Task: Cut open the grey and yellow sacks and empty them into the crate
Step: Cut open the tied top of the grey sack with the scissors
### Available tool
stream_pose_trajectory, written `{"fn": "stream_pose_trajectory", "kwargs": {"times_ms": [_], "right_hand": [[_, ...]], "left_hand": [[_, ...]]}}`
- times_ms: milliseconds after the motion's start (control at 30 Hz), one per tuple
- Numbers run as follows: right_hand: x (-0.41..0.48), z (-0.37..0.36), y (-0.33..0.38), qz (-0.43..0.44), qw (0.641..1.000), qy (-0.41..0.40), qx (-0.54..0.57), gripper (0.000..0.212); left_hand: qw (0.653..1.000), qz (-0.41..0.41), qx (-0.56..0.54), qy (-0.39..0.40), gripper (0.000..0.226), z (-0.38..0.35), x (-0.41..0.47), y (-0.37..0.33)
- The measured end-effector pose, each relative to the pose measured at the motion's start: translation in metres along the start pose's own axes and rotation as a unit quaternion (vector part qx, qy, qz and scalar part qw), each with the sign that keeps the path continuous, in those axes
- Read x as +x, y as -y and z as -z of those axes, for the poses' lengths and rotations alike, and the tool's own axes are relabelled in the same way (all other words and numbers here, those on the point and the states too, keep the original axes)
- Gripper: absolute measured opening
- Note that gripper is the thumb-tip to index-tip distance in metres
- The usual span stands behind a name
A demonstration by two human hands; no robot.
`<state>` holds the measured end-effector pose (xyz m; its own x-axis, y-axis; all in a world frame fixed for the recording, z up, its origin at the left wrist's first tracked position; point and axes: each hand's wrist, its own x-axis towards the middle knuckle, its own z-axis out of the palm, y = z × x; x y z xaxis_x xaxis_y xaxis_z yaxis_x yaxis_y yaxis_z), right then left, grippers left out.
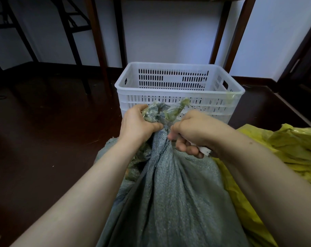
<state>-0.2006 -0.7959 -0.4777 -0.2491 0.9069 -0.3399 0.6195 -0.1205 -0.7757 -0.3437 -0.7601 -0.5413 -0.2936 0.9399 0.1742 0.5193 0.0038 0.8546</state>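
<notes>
Dark wooden floor (44,122) spreads left. The left hand (137,122) clamps the taped, bunched neck of the fuzzy grey sack (178,193), upright just before the white crate (169,64). The right hand (190,132) curls round a white tool (203,149) at that neck; a slip there could nick the left thumb. A crumpled yellow sack (293,148) lies right.

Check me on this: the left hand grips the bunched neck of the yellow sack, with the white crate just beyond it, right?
No. The head view shows the left hand gripping the neck of the grey sack; the yellow sack lies to its right. The crate does stand just beyond.
</notes>
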Motion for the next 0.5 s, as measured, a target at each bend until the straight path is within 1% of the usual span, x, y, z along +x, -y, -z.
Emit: {"fn": "stream_pose_trajectory", "kwargs": {"times_ms": [67,167,233,367,433,500], "right_hand": [[0.002,-0.009,-0.001,0.010,0.999,-0.018,0.030,0.019],[0.005,-0.024,-0.001,0.025,0.995,-0.042,0.089,0.023],[0.010,-0.032,-0.001,0.027,0.993,-0.058,0.098,0.025],[0.023,-0.039,-0.011,0.036,0.993,-0.104,0.035,0.026],[0.027,-0.040,-0.015,0.050,0.991,-0.127,0.007,0.023],[0.029,-0.040,-0.017,0.067,0.985,-0.151,-0.045,0.025]], "left_hand": [[1.000,-0.004,-0.010,-0.005,0.080,0.000,0.000,0.001],[0.999,0.010,-0.035,-0.003,0.075,-0.001,0.002,0.004],[0.999,0.021,-0.045,-0.001,0.071,-0.002,0.003,0.004],[0.998,0.052,-0.045,0.006,0.067,-0.007,0.003,0.001],[0.995,0.076,-0.053,0.024,0.063,-0.008,0.004,0.000],[0.993,0.085,-0.065,0.044,0.057,-0.008,0.004,0.000]]}}
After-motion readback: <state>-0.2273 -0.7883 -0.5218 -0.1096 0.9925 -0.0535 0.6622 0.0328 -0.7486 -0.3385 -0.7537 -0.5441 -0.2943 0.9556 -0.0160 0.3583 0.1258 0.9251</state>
